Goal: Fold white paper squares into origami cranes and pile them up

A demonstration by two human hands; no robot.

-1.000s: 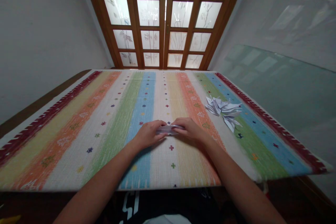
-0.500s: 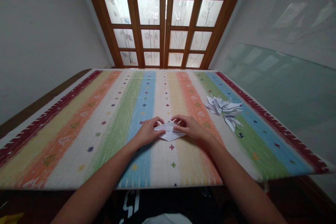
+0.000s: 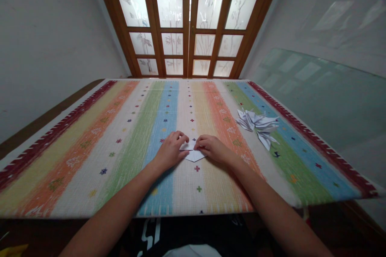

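A small folded piece of white paper (image 3: pixel 194 155) lies near the middle of the table's front half, between my two hands. My left hand (image 3: pixel 172 148) has its thumb and curled fingers closed on the paper's left side. From the right, my right hand (image 3: pixel 211 148) pinches the paper's upper right part, its fingers bent together. The paper's lower edge comes to a blunt point towards me. Parts of its left and right ends are hidden under the fingers.
A striped cloth (image 3: pixel 129 184) covers the table. Several folded white paper pieces (image 3: pixel 259 124) lie in a pile at the right. A glass panel (image 3: pixel 325 96) leans by the right wall, and wooden doors (image 3: pixel 188 32) stand beyond the table.
Both hands have shifted slightly on the paper. The right fingers have come together and moved a little left; the left fingers are more bunched over the left side.
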